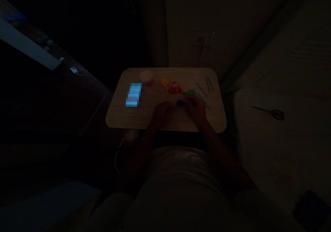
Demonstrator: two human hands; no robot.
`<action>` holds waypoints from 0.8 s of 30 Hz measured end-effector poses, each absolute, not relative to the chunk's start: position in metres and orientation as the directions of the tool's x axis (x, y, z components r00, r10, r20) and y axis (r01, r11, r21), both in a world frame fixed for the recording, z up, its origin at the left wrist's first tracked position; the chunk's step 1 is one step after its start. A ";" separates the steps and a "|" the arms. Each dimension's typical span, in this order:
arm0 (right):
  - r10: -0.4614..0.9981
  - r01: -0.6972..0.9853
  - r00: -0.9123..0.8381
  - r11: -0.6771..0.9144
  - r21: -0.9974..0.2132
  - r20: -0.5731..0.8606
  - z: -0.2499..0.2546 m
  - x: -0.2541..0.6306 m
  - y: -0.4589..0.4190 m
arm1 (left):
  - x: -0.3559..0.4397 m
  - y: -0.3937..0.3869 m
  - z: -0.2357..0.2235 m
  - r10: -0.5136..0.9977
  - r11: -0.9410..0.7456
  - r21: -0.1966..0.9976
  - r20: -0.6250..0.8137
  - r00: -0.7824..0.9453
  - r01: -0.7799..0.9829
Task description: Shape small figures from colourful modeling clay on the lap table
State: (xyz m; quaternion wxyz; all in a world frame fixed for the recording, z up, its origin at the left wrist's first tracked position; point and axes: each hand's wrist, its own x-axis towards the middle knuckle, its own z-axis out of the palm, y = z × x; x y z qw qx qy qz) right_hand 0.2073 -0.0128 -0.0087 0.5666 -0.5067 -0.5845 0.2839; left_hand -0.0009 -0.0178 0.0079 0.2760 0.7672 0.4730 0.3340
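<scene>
In very dim light both hands are over a small wooden table (pixel 134 118). My left hand (pixel 163 113) is low over the near middle, fingers curled in, with anything in them hidden. My right hand (pixel 195 107) is bent inward, its fingertips drawn together beside a small dark bluish lump (pixel 180 103); whether they touch it is unclear. Just beyond lie a red and pink figure-like piece (pixel 175 87), an orange spoon-shaped piece (pixel 164 83) and a green piece (pixel 190 92). A light blue flat tool (pixel 203 100) lies beside my right hand.
A lit phone-like screen (pixel 133 95) lies at the table's left, near a round lidded tub (pixel 147 78). Several thin sticks (pixel 209 84) lie at the far right. Scissors (pixel 269 112) rest on a pale surface to the right. A wall socket (pixel 203 38) holds a plug and cable.
</scene>
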 end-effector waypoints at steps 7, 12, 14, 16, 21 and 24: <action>0.917 0.278 0.141 0.325 -0.904 0.374 -0.004 0.207 -0.013 | -0.002 -0.017 0.007 0.904 -0.413 0.737 0.260 0.339 0.535; 0.921 0.282 0.151 0.309 -0.908 0.360 -0.004 0.207 -0.014 | -0.002 -0.015 0.004 0.899 -0.425 0.736 0.274 0.342 0.527; 0.918 0.274 0.148 0.319 -0.907 0.368 -0.004 0.206 -0.014 | -0.003 -0.015 0.004 0.906 -0.407 0.739 0.253 0.340 0.537; 0.916 0.276 0.132 0.333 -0.902 0.378 -0.004 0.206 -0.014 | -0.003 -0.015 0.005 0.905 -0.409 0.743 0.257 0.338 0.529; 0.926 0.305 0.095 0.323 -0.896 0.365 -0.002 0.206 -0.014 | -0.002 -0.017 0.007 0.904 -0.412 0.755 0.266 0.336 0.511; 0.930 0.276 0.078 0.327 -0.904 0.360 0.001 0.206 -0.015 | -0.002 -0.016 0.007 0.908 -0.401 0.743 0.244 0.341 0.536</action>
